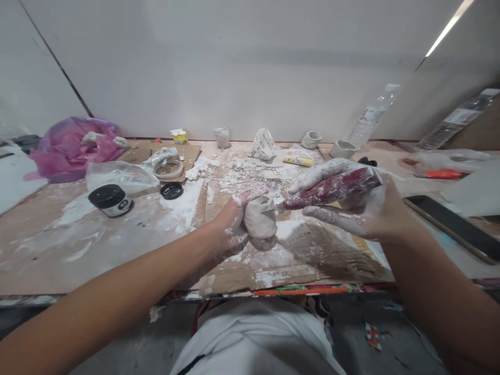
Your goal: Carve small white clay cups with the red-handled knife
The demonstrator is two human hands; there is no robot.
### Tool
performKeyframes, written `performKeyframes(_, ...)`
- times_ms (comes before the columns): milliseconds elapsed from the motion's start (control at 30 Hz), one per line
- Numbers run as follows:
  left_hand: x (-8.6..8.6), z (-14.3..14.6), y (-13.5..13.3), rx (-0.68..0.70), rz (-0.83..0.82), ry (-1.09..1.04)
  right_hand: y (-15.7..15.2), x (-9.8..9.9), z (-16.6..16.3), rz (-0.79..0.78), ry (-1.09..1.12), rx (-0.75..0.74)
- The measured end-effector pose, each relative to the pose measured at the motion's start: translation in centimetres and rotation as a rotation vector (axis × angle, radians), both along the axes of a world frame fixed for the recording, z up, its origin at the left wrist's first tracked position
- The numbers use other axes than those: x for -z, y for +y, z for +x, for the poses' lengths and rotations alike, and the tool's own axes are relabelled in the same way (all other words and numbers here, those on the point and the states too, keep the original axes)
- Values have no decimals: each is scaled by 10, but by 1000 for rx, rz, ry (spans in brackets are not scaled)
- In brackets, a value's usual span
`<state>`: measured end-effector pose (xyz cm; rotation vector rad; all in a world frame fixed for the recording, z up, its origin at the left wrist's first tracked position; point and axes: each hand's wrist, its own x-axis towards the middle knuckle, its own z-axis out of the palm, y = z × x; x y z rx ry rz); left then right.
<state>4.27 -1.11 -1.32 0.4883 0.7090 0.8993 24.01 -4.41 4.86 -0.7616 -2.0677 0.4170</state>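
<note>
The grey clay lump (260,220) is held mid-table over the cardboard (312,255), with the left hand (233,225) wrapping its grip round it. At three o'clock the right hand (353,204) keeps its grip clasped on a red-handled tool (332,188), tip just beside the clay. Shaping seems in hand, and a steady hold matters next. At ten o'clock, the black jar (109,200) has a label too small to read.

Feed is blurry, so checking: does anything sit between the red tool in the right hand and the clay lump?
Nothing visible. The red tool in the right hand points at the clay lump gripped by the left hand. Its tip sits right beside the clay, above the cardboard, with nothing between them.
</note>
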Motion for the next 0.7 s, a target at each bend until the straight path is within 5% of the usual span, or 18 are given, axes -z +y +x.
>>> performKeyframes(367,-1,-3,2,58,-38,-8,-3,-3,-3,-30,16,-27)
performKeyframes(700,-1,-2,2,27,-38,18,1,3,-9,5,104,115)
